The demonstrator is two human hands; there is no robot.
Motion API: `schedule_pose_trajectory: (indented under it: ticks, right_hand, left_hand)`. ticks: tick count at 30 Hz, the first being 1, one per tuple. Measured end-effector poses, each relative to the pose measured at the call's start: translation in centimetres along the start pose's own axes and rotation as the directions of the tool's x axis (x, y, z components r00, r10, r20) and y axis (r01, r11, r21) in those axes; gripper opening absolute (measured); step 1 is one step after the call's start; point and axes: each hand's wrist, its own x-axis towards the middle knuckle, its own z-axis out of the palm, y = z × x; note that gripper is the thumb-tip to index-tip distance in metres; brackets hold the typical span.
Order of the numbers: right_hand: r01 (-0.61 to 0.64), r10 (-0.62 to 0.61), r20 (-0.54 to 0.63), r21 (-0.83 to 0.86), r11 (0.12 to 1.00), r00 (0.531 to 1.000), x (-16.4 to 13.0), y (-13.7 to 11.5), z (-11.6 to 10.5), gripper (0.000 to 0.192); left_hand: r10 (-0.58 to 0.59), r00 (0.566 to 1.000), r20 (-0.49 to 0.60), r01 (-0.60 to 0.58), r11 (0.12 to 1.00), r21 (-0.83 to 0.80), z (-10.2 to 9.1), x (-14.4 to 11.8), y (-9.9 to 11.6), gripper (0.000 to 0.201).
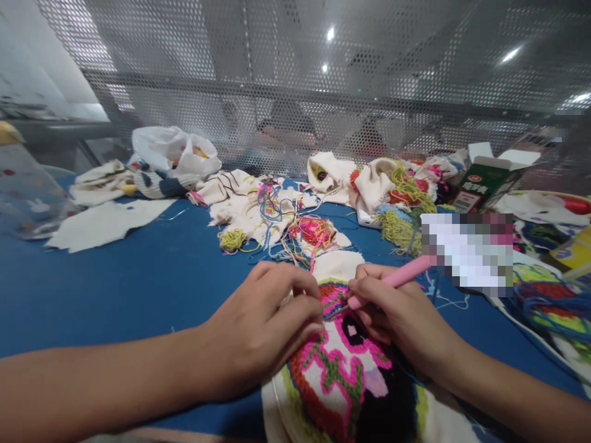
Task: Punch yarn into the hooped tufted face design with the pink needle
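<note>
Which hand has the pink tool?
The right hand, gripping the pink tool over the embroidered fabric. The left hand rests on that fabric, no tool visible in it.

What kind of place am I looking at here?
Probably a craft workroom, though I can't be sure: tangled yarn lies on the blue table, and the right hand holds a pink tool at a yarn-patterned cloth.

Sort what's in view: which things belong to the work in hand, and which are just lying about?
In use:
patterned cloth, under the left hand
pink-handled tool, in the right hand

Apparently just lying about:
white plastic bag
green box
yellow-green yarn clump
plain white cloth piece at left
</note>
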Motion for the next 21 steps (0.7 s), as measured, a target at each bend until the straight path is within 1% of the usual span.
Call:
schedule_pose_trajectory:
  ticks: [4,6,9,10,11,12,14,16,17,19,21]
  right_hand:
    - [0.017,-0.017,0.004,-0.015,1.0,1.0,0.1,0.2,0.0,0.024]
    - [0.026,-0.026,0.005,-0.008,1.0,1.0,0.1,0.3,-0.1,0.024]
    - [0.029,-0.03,0.013,0.019,0.999,0.999,0.1,0.3,-0.2,0.024]
    - [0.025,-0.026,0.015,0.029,0.999,1.0,0.1,0.2,-0.2,0.024]
    - [0.019,-0.02,0.013,0.037,0.999,1.0,0.1,0.1,-0.2,0.024]
    - [0.012,-0.012,0.009,0.044,0.999,1.0,0.1,0.1,-0.2,0.023]
    - [-0.002,0.002,0.004,0.051,0.999,1.0,0.1,0.0,-0.2,0.023]
    - [-0.008,0.007,0.008,0.059,0.998,1.0,0.1,-0.1,-0.2,0.022]
    - [-0.007,0.006,0.013,0.063,0.998,1.0,0.1,-0.1,-0.2,0.022]
    - [0.001,-0.003,0.02,0.069,0.998,1.0,0.1,0.0,-0.3,0.021]
    - [0.002,-0.003,0.023,0.074,0.997,1.0,0.1,0.0,-0.3,0.02]
  left_hand:
    - [-0.055,0.997,-0.055,0.05,0.995,-0.091,-0.2,0.2,-0.4,0.005]
    - [-0.145,0.985,-0.095,0.131,0.982,-0.139,-0.3,0.4,-1.1,0.007]
    - [-0.318,0.936,-0.153,0.297,0.944,-0.146,-0.5,0.9,-2.2,0.009]
    - [-0.349,0.924,-0.157,0.328,0.934,-0.143,-0.6,1.0,-2.5,0.013]
    - [-0.357,0.924,-0.138,0.337,0.93,-0.146,-0.6,1.0,-2.6,0.016]
    - [-0.341,0.936,-0.091,0.325,0.932,-0.159,-0.6,1.1,-2.6,0.018]
    - [-0.278,0.959,0.059,0.284,0.934,-0.215,-0.6,1.1,-2.2,0.017]
    - [-0.213,0.957,0.198,0.264,0.92,-0.288,-0.7,1.0,-1.5,0.017]
    - [-0.191,0.951,0.241,0.264,0.91,-0.319,-0.7,1.0,-1.2,0.019]
    - [-0.162,0.946,0.28,0.26,0.896,-0.36,-0.6,1.1,-0.8,0.022]
    - [-0.138,0.946,0.293,0.246,0.896,-0.369,-0.6,1.2,-0.7,0.023]
